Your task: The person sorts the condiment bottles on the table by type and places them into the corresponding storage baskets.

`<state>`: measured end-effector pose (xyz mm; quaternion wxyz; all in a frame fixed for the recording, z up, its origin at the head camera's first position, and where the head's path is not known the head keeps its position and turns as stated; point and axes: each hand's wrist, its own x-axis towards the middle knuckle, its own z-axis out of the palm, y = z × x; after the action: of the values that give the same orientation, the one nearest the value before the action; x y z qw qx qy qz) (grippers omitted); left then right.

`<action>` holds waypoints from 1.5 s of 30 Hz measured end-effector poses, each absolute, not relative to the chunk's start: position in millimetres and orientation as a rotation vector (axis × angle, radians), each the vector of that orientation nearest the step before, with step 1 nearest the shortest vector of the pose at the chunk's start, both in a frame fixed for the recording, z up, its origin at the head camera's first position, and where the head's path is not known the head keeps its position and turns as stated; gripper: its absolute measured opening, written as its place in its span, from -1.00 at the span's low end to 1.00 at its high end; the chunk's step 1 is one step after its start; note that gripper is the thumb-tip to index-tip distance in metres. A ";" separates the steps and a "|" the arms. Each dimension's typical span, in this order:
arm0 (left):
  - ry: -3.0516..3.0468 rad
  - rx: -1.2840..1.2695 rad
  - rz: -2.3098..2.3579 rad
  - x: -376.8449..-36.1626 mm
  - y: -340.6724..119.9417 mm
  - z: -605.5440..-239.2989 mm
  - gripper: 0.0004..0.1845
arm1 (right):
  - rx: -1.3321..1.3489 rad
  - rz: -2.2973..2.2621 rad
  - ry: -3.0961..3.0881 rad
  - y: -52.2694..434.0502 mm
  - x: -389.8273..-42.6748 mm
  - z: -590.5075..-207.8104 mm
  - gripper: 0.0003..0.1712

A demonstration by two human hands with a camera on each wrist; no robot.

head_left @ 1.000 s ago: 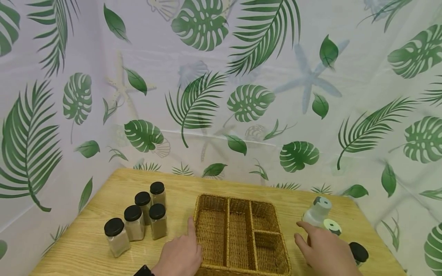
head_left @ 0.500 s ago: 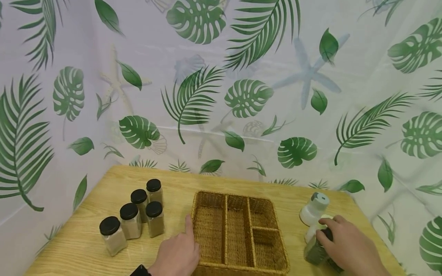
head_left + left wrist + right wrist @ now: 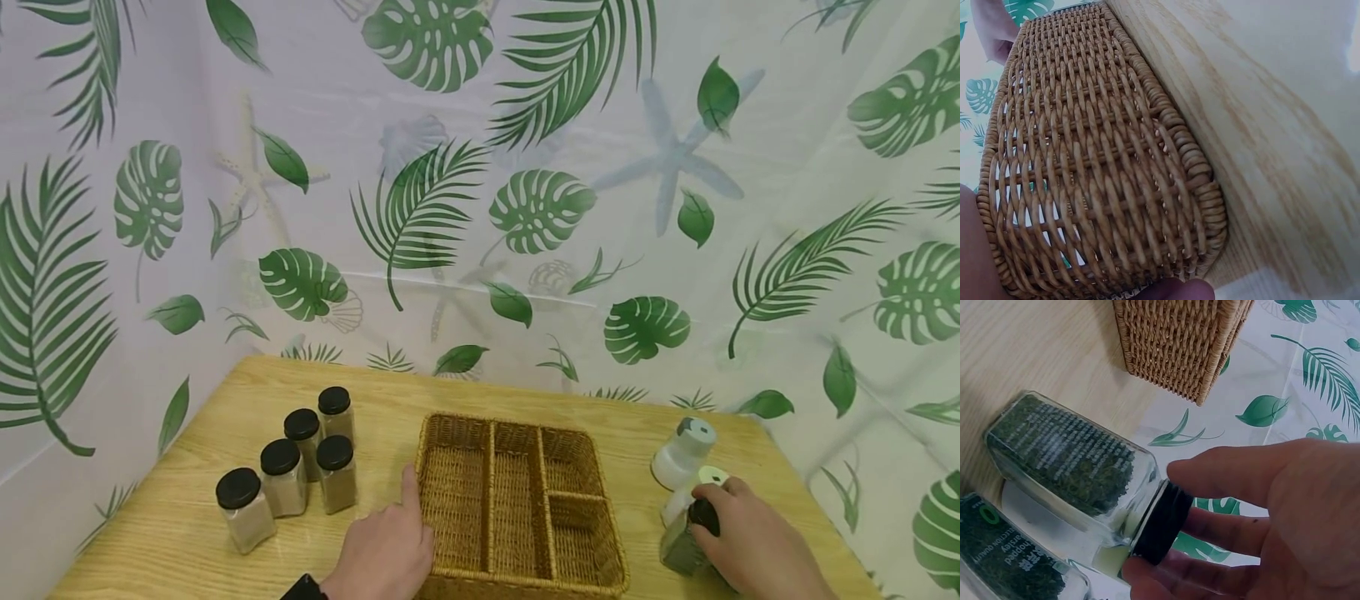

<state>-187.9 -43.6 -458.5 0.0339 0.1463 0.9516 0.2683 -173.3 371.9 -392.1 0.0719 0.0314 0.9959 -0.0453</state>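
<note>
Right hand (image 3: 750, 542) shifted lower — fingers clamped on glass herb jar's (image 3: 684, 542) black cap, left hand (image 3: 382, 554) flat against woven basket (image 3: 517, 575)

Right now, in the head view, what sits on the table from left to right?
Black-lidded jars → left hand → basket → white bottle → right hand gripping a herb jar.

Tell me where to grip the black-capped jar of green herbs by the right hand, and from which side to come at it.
Grip the herb jar at its black cap, coming from above. It stands upright on the table, so the cap is the free end, and the right hand already has fingers round it. The white shakers crowd its far side.
</note>
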 end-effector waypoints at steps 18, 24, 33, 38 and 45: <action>2.905 0.415 0.824 -186.5 -43.7 -458.1 -0.26 | 0.109 -0.218 2.972 360.8 -175.2 -387.6 -0.48; 2.909 0.419 0.822 -186.6 -43.6 -458.0 -0.25 | 0.034 -0.217 3.036 352.7 -177.6 -372.4 -0.45; 2.898 0.413 0.825 -187.2 -43.6 -457.0 -0.25 | -0.067 -0.291 3.156 338.7 -179.6 -350.7 -0.47; 2.900 0.423 0.821 -186.8 -44.2 -456.9 -0.24 | -0.119 -0.290 3.219 329.5 -183.3 -340.2 -0.50; 2.910 0.434 0.826 -186.8 -44.6 -457.5 -0.24 | -0.188 -0.258 3.294 313.1 -191.1 -326.3 -0.52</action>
<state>-186.8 -44.6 -457.5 0.0429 0.1419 0.9514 0.2701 -191.1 313.1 -326.3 -0.0839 -0.0565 0.9918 -0.0776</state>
